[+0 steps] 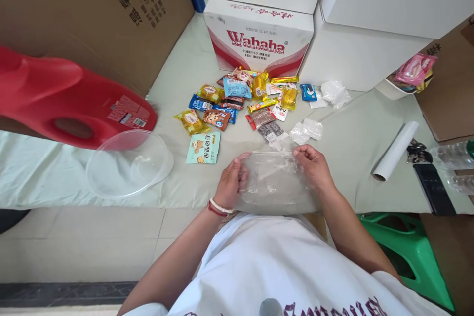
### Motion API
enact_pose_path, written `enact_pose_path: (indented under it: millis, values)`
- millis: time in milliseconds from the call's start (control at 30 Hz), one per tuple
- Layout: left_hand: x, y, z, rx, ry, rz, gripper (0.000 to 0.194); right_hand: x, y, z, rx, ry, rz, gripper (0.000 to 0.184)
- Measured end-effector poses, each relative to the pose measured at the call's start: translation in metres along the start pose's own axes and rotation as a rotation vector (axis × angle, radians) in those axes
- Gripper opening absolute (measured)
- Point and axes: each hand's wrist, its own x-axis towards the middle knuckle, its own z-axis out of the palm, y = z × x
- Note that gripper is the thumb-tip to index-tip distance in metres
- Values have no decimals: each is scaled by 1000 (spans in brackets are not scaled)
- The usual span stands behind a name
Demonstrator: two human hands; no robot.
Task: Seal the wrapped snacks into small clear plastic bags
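Observation:
A clear plastic bag (pixel 276 180) is stretched flat between my hands at the table's front edge. My left hand (pixel 230 183) has its fingers closed on the bag's left side. At the upper right corner my right hand (pixel 314 164) pinches the bag's edge between thumb and fingers. Just beyond lie crumpled clear bags (pixel 306 131) and a grey-black snack packet (pixel 273 132). To the left of the bag is a mint-green snack packet (pixel 203 148). Behind them spreads a loose pile of wrapped snacks, with a light-blue packet (pixel 237 88) and a brown cookie packet (pixel 217 119) among them.
A round clear plastic bowl (pixel 129 192) and a red jug (pixel 89 103) stand left. A Wahaha carton (pixel 259 39) backs the snacks. On the right are a white roll (pixel 396 150), keys (pixel 419 152), a black phone-like slab (pixel 435 190), bottles (pixel 454 155) and a green stool (pixel 411 252).

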Motion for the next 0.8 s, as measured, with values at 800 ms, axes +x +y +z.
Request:
enact_pose_path:
  millis: [800]
  values:
    - [23, -15, 2, 1606, 36, 551, 61, -45, 32, -42, -768, 279, -433, 19]
